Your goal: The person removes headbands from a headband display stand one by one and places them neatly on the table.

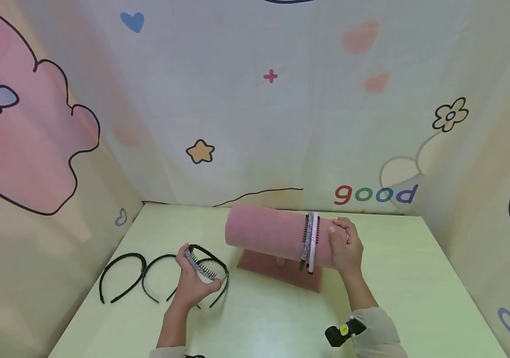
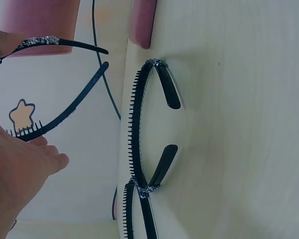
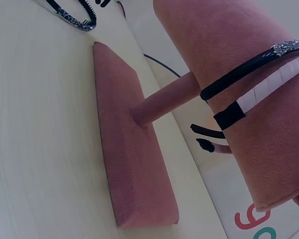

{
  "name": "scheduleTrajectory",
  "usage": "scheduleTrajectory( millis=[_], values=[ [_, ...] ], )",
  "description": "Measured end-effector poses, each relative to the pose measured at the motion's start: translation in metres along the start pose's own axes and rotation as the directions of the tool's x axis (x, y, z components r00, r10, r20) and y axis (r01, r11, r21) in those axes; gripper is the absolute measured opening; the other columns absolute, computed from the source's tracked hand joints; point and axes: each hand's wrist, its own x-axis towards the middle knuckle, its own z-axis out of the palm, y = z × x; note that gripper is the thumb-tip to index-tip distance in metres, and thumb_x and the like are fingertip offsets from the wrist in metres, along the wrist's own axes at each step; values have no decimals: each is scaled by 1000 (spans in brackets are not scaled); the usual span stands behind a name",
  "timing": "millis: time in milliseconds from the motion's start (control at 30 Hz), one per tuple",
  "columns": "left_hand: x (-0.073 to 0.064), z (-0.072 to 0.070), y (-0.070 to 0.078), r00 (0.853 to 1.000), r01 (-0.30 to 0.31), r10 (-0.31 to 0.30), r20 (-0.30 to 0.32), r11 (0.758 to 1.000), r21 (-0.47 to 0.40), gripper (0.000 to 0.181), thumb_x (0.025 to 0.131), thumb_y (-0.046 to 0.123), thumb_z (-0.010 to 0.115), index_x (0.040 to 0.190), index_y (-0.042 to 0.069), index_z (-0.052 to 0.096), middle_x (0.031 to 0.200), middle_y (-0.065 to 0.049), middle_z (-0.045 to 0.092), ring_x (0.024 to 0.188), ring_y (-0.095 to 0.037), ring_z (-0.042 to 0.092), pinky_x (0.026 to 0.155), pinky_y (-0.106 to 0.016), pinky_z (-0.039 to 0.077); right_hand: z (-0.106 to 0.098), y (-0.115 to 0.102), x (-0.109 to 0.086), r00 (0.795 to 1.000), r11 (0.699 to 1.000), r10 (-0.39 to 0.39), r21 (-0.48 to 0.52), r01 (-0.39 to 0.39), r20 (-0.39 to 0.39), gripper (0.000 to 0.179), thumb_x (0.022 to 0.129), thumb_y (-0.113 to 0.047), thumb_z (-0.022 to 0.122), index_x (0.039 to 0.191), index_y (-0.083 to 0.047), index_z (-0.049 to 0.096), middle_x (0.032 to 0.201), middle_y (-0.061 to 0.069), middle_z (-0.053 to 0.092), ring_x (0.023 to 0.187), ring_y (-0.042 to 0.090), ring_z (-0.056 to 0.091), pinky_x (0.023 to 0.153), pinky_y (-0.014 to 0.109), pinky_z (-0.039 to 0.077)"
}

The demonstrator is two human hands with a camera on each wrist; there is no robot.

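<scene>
Headband (image 1: pixel 200 267) with glitter sits in left hand (image 1: pixel 191 289), held between thumb and fingers, left of pink roll (image 1: pixel 261 229), not touching. Right hand (image 1: pixel 349 251) grips roll's right end; steadying helps. Tips likely need spreading wide.

Pale beige sleeves (image 1: pixel 377 332) are worn with a black, yellow-marked wrist camera (image 1: pixel 336 337).

Pale walls (image 1: pixel 237 99) on 3 sides of a yellowish table (image 1: pixel 398 288) carry cartoon prints (image 1: pixel 200 151) and "good" lettering (image 1: pixel 377 194).
</scene>
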Motion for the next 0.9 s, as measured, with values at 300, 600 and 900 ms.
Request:
scheduleTrajectory(
  millis=[300, 600, 900],
  values=[
    [-8, -6, -3, 1000, 4, -4, -25, 1000, -9, 119, 55, -5, 81, 139, 16, -2, 133, -20, 23, 98, -27, 43, 84, -31, 40, 0, -5, -2, 999, 999, 42, -32, -42, 6, 27, 91, -25, 55, 113, -9, 57, 132, 6, 49, 124, 28, 41, 98, 49, 34],
    [-14, -14, -2, 996, 6, -6, -90, 1000, 6, 122, 57, 4, 87, 142, 14, 0, 139, -22, 12, 129, -33, 19, 101, -48, 23, 0, -8, -3, 998, 998, 63, -13, -63, 6, 28, 91, -26, 55, 114, -10, 57, 134, 7, 48, 123, 27, 42, 94, 51, 38],
    [-26, -33, -2, 978, -29, 56, -199, 990, 135, 121, 59, 23, 89, 150, 27, 8, 134, -19, 17, 120, -31, 27, 93, -57, 30, -1, -7, -5, 998, 998, 64, -14, -64, 6, 28, 92, -27, 54, 115, -11, 57, 134, 5, 47, 122, 28, 43, 89, 53, 41]
  ],
)
